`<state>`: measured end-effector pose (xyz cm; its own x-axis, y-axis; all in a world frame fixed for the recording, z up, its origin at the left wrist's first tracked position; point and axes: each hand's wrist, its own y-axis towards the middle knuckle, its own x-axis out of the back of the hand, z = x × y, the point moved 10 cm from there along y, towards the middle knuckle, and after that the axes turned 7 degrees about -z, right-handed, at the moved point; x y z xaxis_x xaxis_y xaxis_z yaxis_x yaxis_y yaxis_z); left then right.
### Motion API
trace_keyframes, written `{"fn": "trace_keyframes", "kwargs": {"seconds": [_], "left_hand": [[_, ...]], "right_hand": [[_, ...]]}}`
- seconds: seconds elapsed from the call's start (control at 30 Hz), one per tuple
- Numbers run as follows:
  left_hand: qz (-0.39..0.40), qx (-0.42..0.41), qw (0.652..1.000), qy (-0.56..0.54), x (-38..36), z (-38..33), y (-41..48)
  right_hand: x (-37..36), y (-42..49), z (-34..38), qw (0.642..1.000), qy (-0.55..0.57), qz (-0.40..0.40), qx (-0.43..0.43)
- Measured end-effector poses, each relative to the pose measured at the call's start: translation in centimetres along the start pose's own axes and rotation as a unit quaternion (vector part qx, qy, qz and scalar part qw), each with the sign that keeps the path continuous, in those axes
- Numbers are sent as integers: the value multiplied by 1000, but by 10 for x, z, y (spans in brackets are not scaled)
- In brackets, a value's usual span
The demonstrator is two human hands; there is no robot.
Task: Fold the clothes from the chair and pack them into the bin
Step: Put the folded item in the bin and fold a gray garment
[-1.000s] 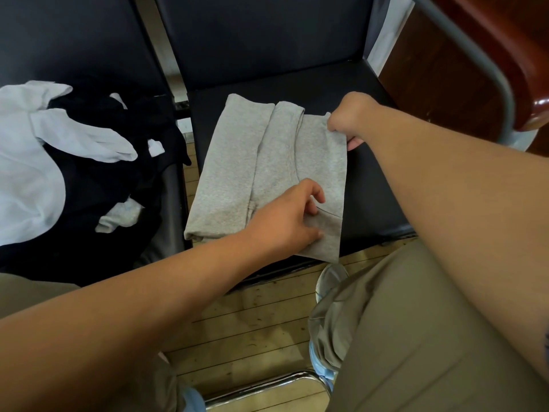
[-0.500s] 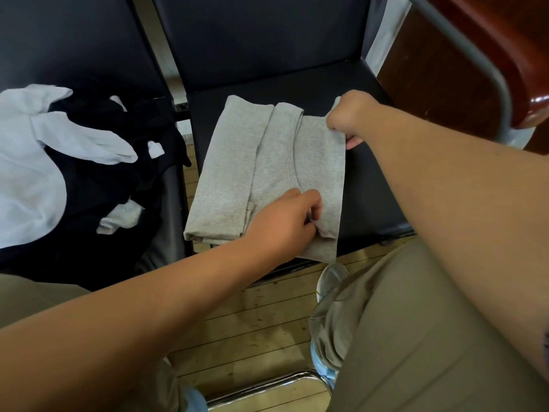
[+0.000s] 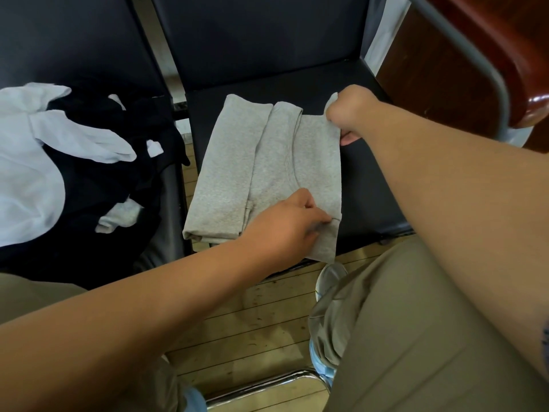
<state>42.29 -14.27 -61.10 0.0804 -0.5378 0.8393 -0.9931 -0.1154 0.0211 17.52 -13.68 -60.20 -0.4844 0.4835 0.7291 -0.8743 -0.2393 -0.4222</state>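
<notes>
Grey marl jersey garment lies in the middle of the black padded chair seat, its near edge hanging just over the seat's front rim. By my judgement the folding step is in hand and packing has not begun (no bin shows). The left hand pinches the garment's right edge near the seat's front; the right hand is clenched round the right corner towards the seat's back. The next move likely calls for both hands to lift that edge together and carry it leftward, level, so the fold lands straight. The cloth looks soft and thick, laid in three lengthwise panels, with a curved seam on the rightmost. A heap of white and black clothes lies left of the seat
</notes>
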Motion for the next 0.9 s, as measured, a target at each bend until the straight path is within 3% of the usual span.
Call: {"fn": "trace_keyframes", "kwargs": {"seconds": [0.13,0.23,0.37,0.6,0.67,0.77,0.83,0.9], "left_hand": [[-9,28,999,30,6,-5,-6],[-30,90,995,10,13,0,-11],[-33,177,983,-28,21,10,-17],[-73,300,948,-84,38,40,-21],[-96,273,956,-41,48,47,-13],[-108,126,983,83,59,39,4],[-88,17,989,115,50,26,12],[-42,-35,993,108,31,16,15]], "right_hand": [[-4,-5,1,990,130,11,-45],[-10,-14,8,956,285,27,-69],[-18,-25,30,911,403,60,-57],[-44,-48,75,837,527,119,-81],[-53,-52,85,842,518,128,-79],[-65,-61,95,873,465,133,-66],[-69,-62,98,885,443,130,-67],[-70,-60,96,892,428,124,-74]]}}
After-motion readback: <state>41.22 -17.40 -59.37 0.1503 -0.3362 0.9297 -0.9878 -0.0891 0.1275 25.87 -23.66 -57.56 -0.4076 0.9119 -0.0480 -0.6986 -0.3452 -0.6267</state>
